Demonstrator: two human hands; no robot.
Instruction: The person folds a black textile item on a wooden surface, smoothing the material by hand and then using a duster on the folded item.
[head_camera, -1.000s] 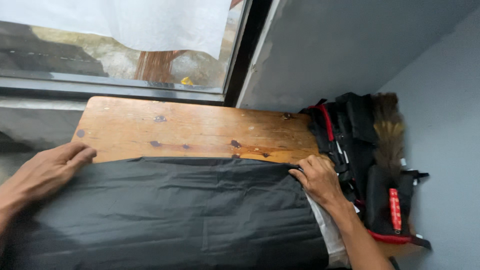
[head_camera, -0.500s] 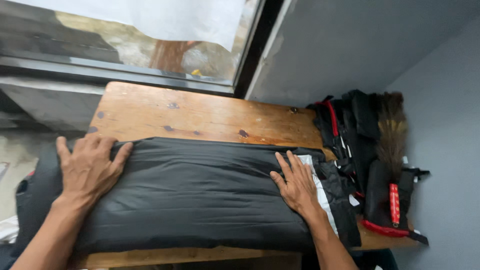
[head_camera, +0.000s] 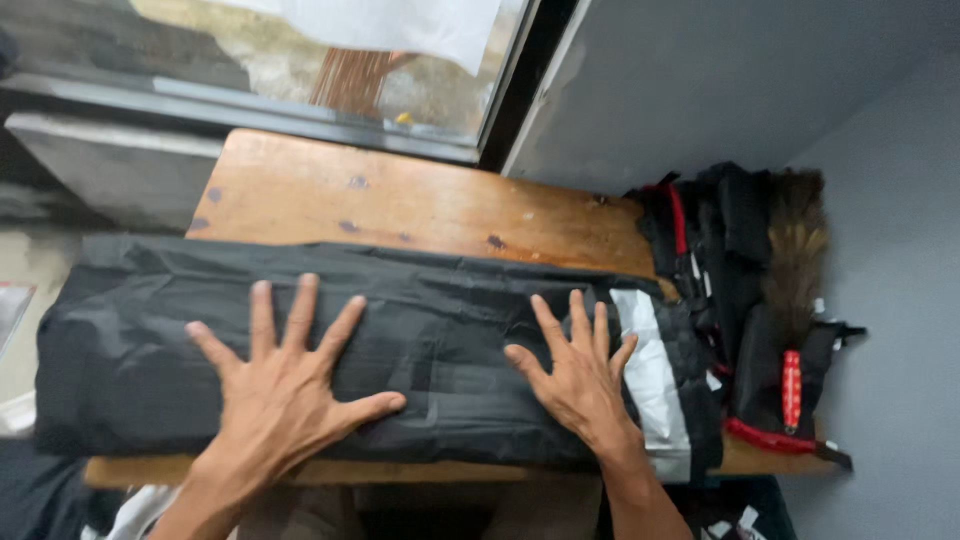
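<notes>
— Lying where, and pointing which way?

— Black folded garment flat across the wooden table, long axis running left to right, parallel to the table's near edge. Left end hanging just past the table's left edge; right end, with a white band showing, stopping just beside the black and red bag.

— Hands?

— Left hand flat on the left half of the garment, palm down, fingers spread wide apart, pointing away toward the window. Right hand flat on the right half, palm down, fingers likewise splayed, tips just short of the white band. Gripping nothing, only pressing on the fabric.

— Around it?

— Bare, stained wood beyond the far edge of the garment. Bag at the table's right end, against the grey wall, with a brown fur strip along it and a red strap near its front. Window sill behind the table.
</notes>
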